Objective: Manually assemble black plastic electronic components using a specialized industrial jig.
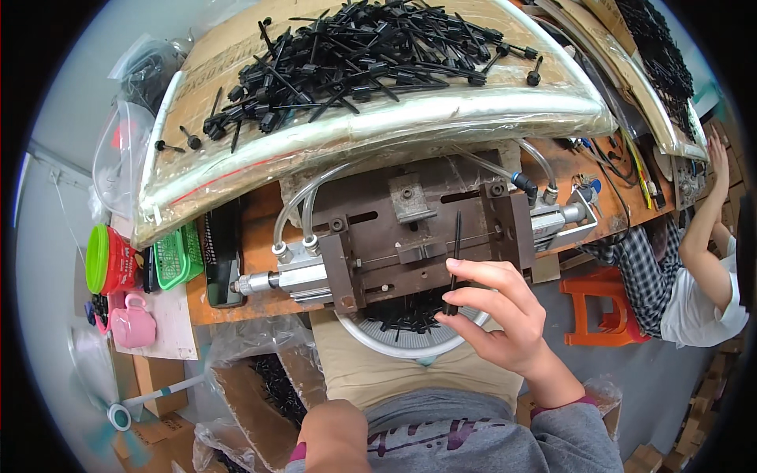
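Note:
My right hand [497,315] is closed in a pinch on a thin black plastic pin [457,244]. The pin stands nearly upright, its thicker head down between my fingertips. Just behind it is a dark metal clamping fixture [378,205] with a small grey block [423,251] at its middle. My left hand [335,430] is low by my lap, bent down beside an open carton [252,402] of black parts; its fingers are hidden. A white basket [355,335] with black pins inside sits on my lap, below the fixture.
A large heap of black pins [355,63] lies on a film-wrapped cardboard tray [236,158] above the fixture. Pneumatic cylinders [303,282] with clear hoses flank it. At left are a pink mug [134,323] and green basket [177,256]. Another person [702,276] sits at right near an orange stool [599,307].

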Tool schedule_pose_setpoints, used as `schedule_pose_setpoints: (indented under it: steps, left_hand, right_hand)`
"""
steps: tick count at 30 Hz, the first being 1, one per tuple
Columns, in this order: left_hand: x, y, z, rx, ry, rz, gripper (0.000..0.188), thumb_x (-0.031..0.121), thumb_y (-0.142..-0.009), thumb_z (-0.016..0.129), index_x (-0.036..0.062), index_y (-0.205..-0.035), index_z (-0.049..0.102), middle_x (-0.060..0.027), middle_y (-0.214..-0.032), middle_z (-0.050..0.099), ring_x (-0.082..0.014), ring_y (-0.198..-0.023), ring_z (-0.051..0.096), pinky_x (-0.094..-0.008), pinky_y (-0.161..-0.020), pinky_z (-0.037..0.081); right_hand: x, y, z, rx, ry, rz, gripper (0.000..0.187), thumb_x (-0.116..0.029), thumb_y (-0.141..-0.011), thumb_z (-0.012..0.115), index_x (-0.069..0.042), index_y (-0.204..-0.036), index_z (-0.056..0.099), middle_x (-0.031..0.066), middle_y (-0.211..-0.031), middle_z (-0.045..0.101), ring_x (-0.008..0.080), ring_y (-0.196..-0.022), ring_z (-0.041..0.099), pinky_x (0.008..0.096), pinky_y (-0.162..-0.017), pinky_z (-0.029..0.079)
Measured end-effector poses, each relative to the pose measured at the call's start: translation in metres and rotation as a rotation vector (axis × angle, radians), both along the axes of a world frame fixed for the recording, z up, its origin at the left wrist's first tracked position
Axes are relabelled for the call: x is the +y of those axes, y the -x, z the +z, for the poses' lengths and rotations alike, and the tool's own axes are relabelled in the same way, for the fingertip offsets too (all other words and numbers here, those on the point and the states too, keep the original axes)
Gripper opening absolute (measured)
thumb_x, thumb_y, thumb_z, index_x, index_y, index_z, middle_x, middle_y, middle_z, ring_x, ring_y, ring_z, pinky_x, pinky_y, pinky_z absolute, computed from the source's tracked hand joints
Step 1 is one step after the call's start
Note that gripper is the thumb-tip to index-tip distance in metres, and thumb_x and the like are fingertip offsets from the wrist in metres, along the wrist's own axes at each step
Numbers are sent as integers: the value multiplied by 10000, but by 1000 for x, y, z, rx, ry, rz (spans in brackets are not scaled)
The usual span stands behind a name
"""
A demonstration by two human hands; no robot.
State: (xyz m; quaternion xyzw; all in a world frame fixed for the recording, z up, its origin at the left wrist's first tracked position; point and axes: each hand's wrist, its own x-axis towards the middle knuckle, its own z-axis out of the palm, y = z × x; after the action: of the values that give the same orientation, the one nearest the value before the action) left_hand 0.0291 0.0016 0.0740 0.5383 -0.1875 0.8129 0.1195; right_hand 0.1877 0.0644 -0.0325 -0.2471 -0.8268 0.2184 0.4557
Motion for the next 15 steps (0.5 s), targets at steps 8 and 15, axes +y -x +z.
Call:
schedule_pose_setpoints:
  steps: [8,15]
  left_hand:
    - [-44,-6,-58,-118,-129,314,410,-11,-1000,429,26,-1404,486,-58,-1492,445,-113,-1377,383,-316,-1124,358]
    - [-50,2,-142,157,130,841,277,193,-879,635,107,-1141,661,-126,-1174,684,-233,-1100,617,-380,-937,464]
  right_hand:
    - [2,4,1,5,-16,1,288,5,-665,817,4,-921,686,174,-1166,654,295,-915,661,349,-755,548]
    - [5,1,-2,-44,-31,16,283,-3,-698,795,22,-947,664,188,-1232,620,318,-962,663,360,-799,553]
